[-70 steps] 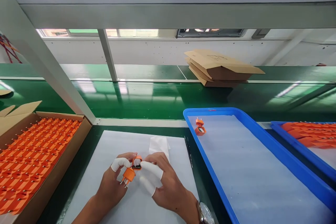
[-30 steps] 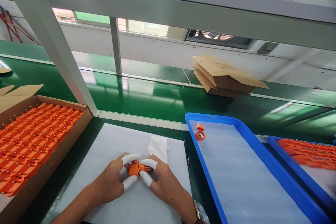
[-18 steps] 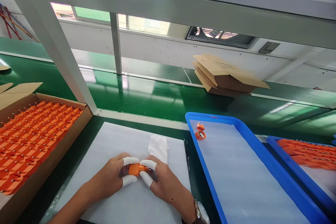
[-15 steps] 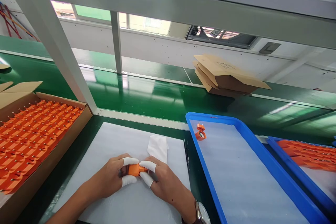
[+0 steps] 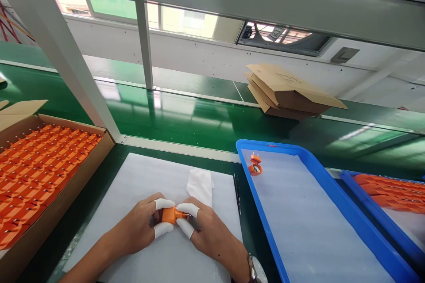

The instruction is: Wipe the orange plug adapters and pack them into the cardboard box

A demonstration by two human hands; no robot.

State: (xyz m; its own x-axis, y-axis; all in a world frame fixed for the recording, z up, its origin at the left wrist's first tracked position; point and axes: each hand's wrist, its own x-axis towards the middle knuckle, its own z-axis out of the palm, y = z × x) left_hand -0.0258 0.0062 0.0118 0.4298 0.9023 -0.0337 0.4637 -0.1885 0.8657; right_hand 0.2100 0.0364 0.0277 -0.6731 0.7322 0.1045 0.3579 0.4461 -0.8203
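Observation:
Over a white sheet [image 5: 156, 256], an orange plug piece [image 5: 169, 215] is held between both hands. My left hand [image 5: 144, 221] grips its left end with thumb and finger in white finger covers. On the other end, my right hand [image 5: 204, 225] pinches the part near the metal pins, also with white finger covers; a watch is on that wrist. Just behind the fingers lies a white cloth [image 5: 200, 185]. Fingers hide part of the piece.
Left, a cardboard box [image 5: 96, 163] holds rows of orange parts. Right, a blue tray [image 5: 265, 225] has an orange piece with pins [image 5: 255, 165] at its far left corner. Beyond are another blue tray [image 5: 381, 225] with orange parts, flattened cardboard [image 5: 288, 88] and a metal frame [image 5: 73, 62].
The camera view has tilted and shifted slightly. Both hands keep nearly the same hold on the orange plug piece.

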